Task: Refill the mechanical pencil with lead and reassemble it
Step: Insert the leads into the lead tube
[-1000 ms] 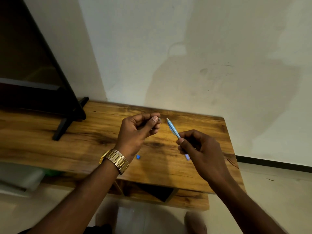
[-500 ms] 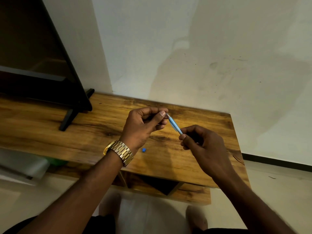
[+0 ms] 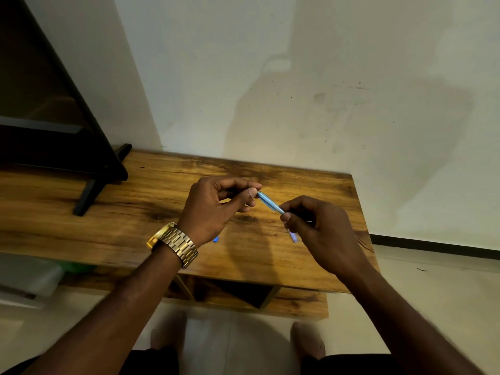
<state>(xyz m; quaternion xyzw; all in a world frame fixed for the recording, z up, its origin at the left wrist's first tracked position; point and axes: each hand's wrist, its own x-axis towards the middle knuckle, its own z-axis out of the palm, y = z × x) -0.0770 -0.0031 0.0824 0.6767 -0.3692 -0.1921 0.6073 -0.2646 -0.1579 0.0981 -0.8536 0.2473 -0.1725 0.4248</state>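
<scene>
While both hands are raised above the wooden table (image 3: 311, 255), the blue mechanical pencil (image 3: 270, 203) is held between them in the head view, slanted so that its upper end is turned toward the left hand (image 3: 213, 209) and its lower end runs down into the right hand (image 3: 322, 234). The pencil is gripped by the right hand, whose thumb and fingers are closed around the barrel; a short blue stretch of the barrel is seen again below that hand. The left hand is pinched shut at the pencil's upper end, thumb pressed against forefinger right at the tip; whether anything thin is held in that pinch cannot be told. A gold watch (image 3: 174, 243) is worn on the left wrist. On the table, just below the left hand and partly hidden by the wrist, a small blue piece (image 3: 215, 239) is seen lying on the wood; its shape is blurred. At the table's far left end a dark flat screen (image 3: 54, 109) is stood on a black foot. Behind the table a pale wall is seen, marked by the shadow of the arms.
</scene>
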